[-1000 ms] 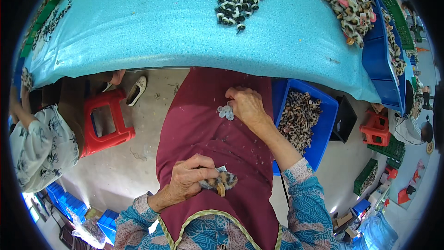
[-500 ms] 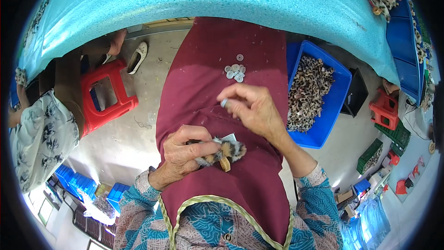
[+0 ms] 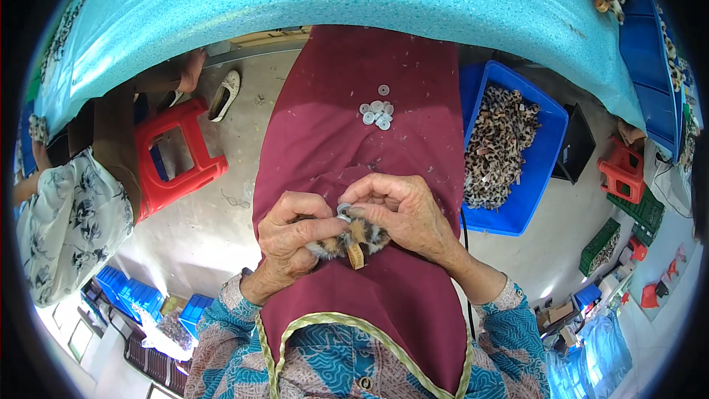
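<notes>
Head camera: I'm watching the left hand (image 3: 289, 238) clamping a furry piece (image 3: 360, 232) just below frame centre, the right hand (image 3: 412, 210) pinching a pale disc (image 3: 343, 208) there; pressing squarely is probably best.

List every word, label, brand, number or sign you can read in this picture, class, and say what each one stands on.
No readable text anywhere in the picture.
Tan strip on the furry piece in the left hand: too small to read.
Plastic discs on the apron: any marks are too small to read.
Spotted pieces in the blue tub: too small and crowded to read.
</notes>
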The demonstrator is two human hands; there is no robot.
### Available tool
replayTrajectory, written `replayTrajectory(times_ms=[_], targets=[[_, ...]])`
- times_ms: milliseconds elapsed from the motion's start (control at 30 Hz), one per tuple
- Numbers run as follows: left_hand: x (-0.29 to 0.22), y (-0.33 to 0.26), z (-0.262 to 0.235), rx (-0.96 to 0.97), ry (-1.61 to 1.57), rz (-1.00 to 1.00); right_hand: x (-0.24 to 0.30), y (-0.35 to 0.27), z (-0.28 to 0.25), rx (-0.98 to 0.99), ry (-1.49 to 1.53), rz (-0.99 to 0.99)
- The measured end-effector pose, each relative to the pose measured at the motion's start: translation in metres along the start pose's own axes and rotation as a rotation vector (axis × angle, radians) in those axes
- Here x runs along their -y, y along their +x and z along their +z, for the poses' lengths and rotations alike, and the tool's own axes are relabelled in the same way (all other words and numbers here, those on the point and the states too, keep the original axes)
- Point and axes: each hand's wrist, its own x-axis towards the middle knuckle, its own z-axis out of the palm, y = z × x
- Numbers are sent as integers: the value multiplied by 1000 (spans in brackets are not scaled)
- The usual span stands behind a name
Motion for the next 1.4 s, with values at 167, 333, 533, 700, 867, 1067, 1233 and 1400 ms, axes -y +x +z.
replayTrajectory(times_ms=[167, 333, 533, 700, 867, 1067, 1233, 1400], targets=[[4, 4, 1, -34, -39, -43, -9, 2, -2, -16, 50, -17], [-6, 8, -14, 63, 94, -1, -3, 1, 2, -14, -130, -170], [8, -5, 8, -86, -12, -88, -31, 2, 0, -120, -104, -75], [13, 2, 19, -184, -78, -143, -63, 23, -13, -177, 83, -143], [8, 14, 14, -159, -81, -338, -65, 47, -20, -194, 14, -200], [34, 9, 15, -213, -66, -337, -77, 68, -15, -166, 143, -136], [44, 11, 8, -197, -32, -428, -74, 80, -6, -178, 145, -165], [61, 6, 10, -141, 3, -404, -73, 80, -7, -166, 119, -126]])
